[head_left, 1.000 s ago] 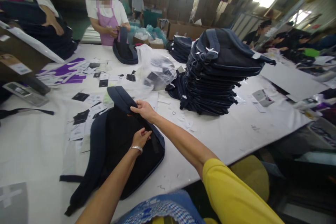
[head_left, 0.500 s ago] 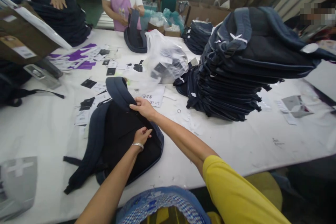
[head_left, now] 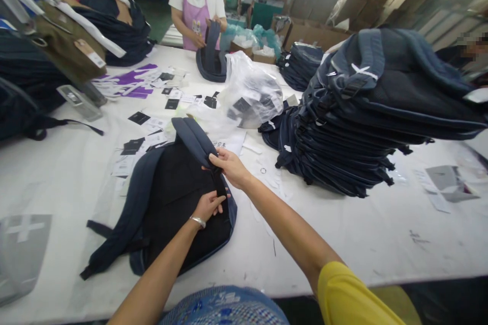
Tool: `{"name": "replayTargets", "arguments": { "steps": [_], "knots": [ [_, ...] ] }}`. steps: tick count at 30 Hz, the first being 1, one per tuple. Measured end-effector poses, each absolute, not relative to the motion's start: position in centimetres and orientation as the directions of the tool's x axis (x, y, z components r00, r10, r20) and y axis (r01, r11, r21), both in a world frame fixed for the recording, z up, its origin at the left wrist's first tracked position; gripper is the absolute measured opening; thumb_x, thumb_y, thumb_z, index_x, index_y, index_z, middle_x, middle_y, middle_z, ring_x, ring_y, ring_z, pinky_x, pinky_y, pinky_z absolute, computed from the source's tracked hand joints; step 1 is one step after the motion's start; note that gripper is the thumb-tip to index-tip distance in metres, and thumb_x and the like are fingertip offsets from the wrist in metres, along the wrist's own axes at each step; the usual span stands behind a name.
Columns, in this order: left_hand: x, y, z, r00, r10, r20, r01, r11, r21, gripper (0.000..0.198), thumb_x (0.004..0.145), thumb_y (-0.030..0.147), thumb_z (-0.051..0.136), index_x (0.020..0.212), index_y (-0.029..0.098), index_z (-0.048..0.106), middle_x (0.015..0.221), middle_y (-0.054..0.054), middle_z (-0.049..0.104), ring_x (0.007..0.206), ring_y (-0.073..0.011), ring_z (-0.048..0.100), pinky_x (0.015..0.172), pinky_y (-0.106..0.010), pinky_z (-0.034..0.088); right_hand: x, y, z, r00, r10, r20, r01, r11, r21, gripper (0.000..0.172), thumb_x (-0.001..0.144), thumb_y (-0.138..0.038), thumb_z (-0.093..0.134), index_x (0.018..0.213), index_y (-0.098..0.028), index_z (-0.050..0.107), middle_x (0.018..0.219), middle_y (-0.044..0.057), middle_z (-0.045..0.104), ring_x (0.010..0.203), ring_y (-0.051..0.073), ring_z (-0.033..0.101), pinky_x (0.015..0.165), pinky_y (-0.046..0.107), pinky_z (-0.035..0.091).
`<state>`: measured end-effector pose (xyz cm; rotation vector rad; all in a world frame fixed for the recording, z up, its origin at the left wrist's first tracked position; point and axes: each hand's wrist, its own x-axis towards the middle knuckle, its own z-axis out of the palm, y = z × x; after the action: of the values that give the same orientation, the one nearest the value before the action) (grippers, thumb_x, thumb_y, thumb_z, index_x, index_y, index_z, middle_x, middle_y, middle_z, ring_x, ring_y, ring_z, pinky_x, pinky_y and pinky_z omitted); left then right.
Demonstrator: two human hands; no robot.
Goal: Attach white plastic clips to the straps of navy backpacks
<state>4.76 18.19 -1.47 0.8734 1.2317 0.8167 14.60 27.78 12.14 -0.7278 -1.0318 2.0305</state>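
Note:
A dark navy backpack (head_left: pixel 179 193) lies on the table with its black back panel up and its padded shoulder straps on top. My right hand (head_left: pixel 231 166) grips the lower end of one shoulder strap (head_left: pixel 192 137), which arches up off the panel. Black webbing (head_left: pixel 219 183) runs from that strap end down to my left hand (head_left: pixel 209 205), whose fingers are pinched together on it near the bag's right edge. The other shoulder strap (head_left: pixel 133 208) hangs over the bag's left side, its tail on the table.
A tall stack of navy backpacks (head_left: pixel 343 147) stands at right. Paper tags (head_left: pixel 133 146), purple strips (head_left: pixel 143 81) and a clear plastic bag (head_left: pixel 253 94) lie on the white table (head_left: pixel 324 264). Across it, a person in an apron (head_left: pixel 196 10) handles another backpack (head_left: pixel 211 63); another person stands at left.
The view has shifted a little. My right hand has drawn the shoulder strap end to the right, straightening its loop. My left hand has moved slightly right to the webbing.

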Motion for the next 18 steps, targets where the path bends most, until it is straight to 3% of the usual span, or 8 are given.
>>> {"name": "replayTargets", "arguments": {
  "steps": [6,12,15,18],
  "knots": [
    [6.5,16.9,-0.5,0.021,0.939,-0.345,-0.078,0.345,0.935,0.049,0.075,0.045,0.063,0.114,0.014,0.059,0.090,-0.009,0.072,0.046,-0.0079,0.053,0.040,-0.020,0.038,14.4,27.9,13.1,-0.547,0.824,-0.147,-0.276,-0.343,-0.898,0.037,0.072,-0.046,0.072,0.093,-0.020,0.058,0.068,-0.003,0.067,0.065,0.014,0.064,0.069,0.026,0.054],
    [7.4,16.3,-0.1,-0.156,0.931,-0.330,0.042,0.341,0.939,0.037,0.079,0.047,0.057,0.097,0.017,0.066,0.089,-0.007,0.074,0.035,-0.0059,0.042,0.037,-0.021,0.031,14.0,28.1,13.0,-0.560,0.819,-0.125,-0.269,-0.322,-0.908,0.035,0.072,-0.045,0.072,0.092,-0.020,0.058,0.072,-0.003,0.067,0.069,0.014,0.064,0.071,0.027,0.053],
    [6.6,16.8,-0.4,-0.119,0.930,-0.348,0.014,0.352,0.936,0.036,0.081,0.044,0.054,0.107,0.019,0.062,0.098,-0.008,0.073,0.033,-0.0064,0.041,0.037,-0.021,0.031,14.1,28.1,13.1,-0.544,0.826,-0.148,-0.221,-0.311,-0.924,0.035,0.071,-0.046,0.072,0.091,-0.020,0.059,0.076,-0.003,0.067,0.073,0.015,0.063,0.071,0.027,0.052],
    [4.9,17.7,-0.8,-0.108,0.921,-0.374,0.047,0.381,0.924,0.029,0.075,0.034,0.063,0.101,0.023,0.066,0.096,-0.006,0.073,0.047,-0.0124,0.056,0.045,-0.022,0.038,15.4,27.2,13.1,-0.540,0.822,-0.179,-0.165,-0.312,-0.936,0.034,0.073,-0.049,0.069,0.090,-0.020,0.059,0.075,-0.002,0.065,0.072,0.014,0.060,0.067,0.025,0.050]
  ]
}}
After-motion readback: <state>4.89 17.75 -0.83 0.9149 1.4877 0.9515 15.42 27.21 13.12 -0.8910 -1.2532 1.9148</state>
